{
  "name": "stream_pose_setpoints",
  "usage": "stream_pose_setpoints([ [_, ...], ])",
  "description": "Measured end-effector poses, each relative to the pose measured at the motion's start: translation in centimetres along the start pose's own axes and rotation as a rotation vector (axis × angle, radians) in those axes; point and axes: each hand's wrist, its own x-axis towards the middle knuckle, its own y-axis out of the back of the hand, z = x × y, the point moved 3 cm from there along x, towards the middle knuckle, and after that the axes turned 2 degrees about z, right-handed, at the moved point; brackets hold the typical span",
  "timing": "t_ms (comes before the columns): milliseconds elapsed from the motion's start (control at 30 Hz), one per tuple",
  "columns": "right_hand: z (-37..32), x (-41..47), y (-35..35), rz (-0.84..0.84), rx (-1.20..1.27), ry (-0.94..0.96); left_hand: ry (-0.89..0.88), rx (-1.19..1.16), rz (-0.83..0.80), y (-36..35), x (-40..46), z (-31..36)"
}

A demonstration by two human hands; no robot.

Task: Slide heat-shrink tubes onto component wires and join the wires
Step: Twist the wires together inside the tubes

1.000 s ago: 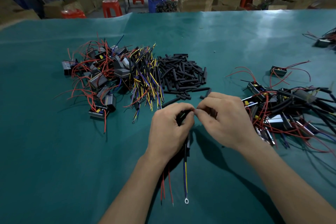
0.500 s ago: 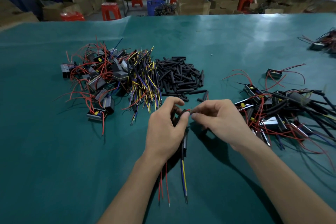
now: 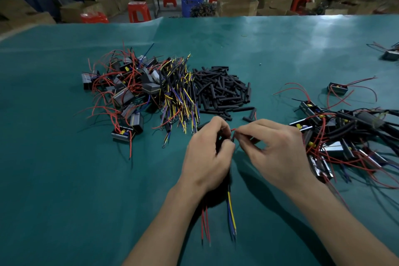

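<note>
Left hand (image 3: 207, 153) curls round a dark component, its wires (image 3: 230, 211) trailing below; right hand (image 3: 278, 153) pinches a red wire end (image 3: 233, 130) over the green surface (image 3: 64, 179), tube pile (image 3: 222, 90) just beyond.

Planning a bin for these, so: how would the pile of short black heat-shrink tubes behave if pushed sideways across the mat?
The heat-shrink tubes are short, round and loosely heaped, so a push would probably scatter them and some would roll. A few strays already lie apart from the heap. They look thin and hollow, so likely very light. The green mat looks smooth, so it would hardly slow them.
</note>
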Motion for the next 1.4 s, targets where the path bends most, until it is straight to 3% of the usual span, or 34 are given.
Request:
stream_pose_setpoints([
  [133, 0.6, 0.0, -0.4, -0.023, 0.063, -0.062, -0.087, -0.072, -0.031, 0.3, -0.2, 0.3],
  [433, 0.6, 0.2, -0.1, 0.006, 0.194, -0.137, 0.003, -0.011, -0.047, -0.1, -0.3, -0.1],
  [800, 0.9, 0.1, -1.0, -0.104, 0.766, -0.595, -0.037, 0.095, -0.079, -0.6, -0.1, 0.2],
  [933, 0.8, 0.3, -0.8, -0.18, 0.806, -0.552, -0.071, 0.132, -0.109, -0.4, -0.1, 0.5],
  [1100, 1.1, 0.3, -0.7, -0.197, 0.656, -0.467, -0.076, 0.138, -0.091, -0.5, -0.4, 0.2],
  [1400, 2.1, 0.2, -1.0, -0.169, 0.861, -0.619, -0.109, 0.044, 0.061, -0.3, -0.4, -0.3],
])
